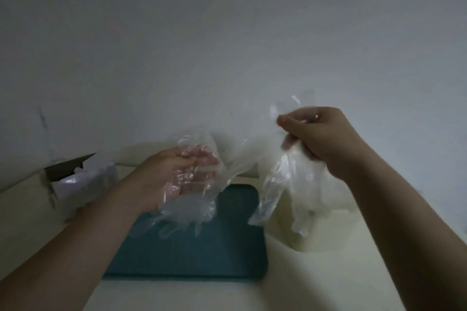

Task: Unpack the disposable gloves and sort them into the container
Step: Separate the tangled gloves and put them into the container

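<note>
Clear plastic glove bunch (187,207) is hanging over the teal tray (202,255) | left hand (177,171) is gripping it, fingers curled | right hand (321,131) is pinching a second glove (273,184) aloft | sorting seemingly just starting.

Both bare forearms reach forward from the lower corners. The left hand (182,174) lies palm up, thumb closed on a crumpled clear plastic glove (187,212). The right hand (313,139), held higher with knuckles up, pinches a limp clear plastic glove (275,184).
</note>
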`<action>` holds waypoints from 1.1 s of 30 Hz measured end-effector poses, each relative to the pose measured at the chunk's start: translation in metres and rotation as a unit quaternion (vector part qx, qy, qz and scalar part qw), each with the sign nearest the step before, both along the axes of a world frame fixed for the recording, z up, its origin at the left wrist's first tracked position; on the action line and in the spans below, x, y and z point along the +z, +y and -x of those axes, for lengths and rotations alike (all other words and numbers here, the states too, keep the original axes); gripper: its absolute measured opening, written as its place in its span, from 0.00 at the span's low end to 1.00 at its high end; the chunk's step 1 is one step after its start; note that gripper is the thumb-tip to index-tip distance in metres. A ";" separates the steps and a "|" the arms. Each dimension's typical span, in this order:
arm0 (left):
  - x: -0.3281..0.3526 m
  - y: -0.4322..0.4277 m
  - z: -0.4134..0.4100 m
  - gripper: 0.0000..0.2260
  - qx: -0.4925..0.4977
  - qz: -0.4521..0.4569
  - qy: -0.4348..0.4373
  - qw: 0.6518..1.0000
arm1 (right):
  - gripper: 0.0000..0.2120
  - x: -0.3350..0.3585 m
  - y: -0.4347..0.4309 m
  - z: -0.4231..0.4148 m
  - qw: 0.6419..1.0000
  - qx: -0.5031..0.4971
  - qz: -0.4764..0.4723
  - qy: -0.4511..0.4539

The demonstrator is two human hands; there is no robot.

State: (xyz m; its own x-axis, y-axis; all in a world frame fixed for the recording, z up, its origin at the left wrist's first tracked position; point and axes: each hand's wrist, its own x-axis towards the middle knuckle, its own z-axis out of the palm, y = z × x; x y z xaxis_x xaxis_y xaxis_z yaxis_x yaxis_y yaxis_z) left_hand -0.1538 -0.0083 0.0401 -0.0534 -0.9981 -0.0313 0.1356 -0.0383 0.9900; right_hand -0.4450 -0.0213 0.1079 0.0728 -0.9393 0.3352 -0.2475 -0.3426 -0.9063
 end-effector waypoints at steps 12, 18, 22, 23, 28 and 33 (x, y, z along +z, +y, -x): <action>0.053 0.005 0.045 0.16 -0.147 0.058 0.105 0.982 | 0.13 -0.026 -0.068 0.069 0.854 -0.220 0.062 0.468; 0.082 -0.010 0.078 0.18 -0.205 0.086 0.113 0.968 | 0.22 -0.043 -0.089 0.052 0.794 -0.172 0.052 0.581; 0.084 -0.047 0.122 0.15 -0.185 0.041 0.052 0.981 | 0.22 -0.039 -0.089 0.077 0.808 -0.195 0.023 0.556; 0.079 -0.058 0.135 0.14 -0.171 0.023 0.018 0.985 | 0.23 -0.033 -0.088 0.088 0.819 -0.230 0.034 0.525; 0.044 -0.104 0.174 0.11 -0.081 -0.051 -0.124 0.988 | 0.28 0.000 -0.061 0.126 0.861 -0.297 0.048 0.409; 0.022 -0.111 0.199 0.07 -0.022 -0.091 -0.078 0.993 | 0.18 0.010 -0.038 0.101 0.937 -0.177 0.080 0.291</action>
State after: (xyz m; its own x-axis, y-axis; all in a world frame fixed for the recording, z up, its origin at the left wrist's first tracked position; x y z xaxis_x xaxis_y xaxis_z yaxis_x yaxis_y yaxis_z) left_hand -0.3528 -0.1189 0.0625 -0.0772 -0.9720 -0.2218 -0.0255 -0.2204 0.9751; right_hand -0.5456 -0.0594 0.1182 -0.0191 -0.8800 0.4746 -0.8078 -0.2661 -0.5259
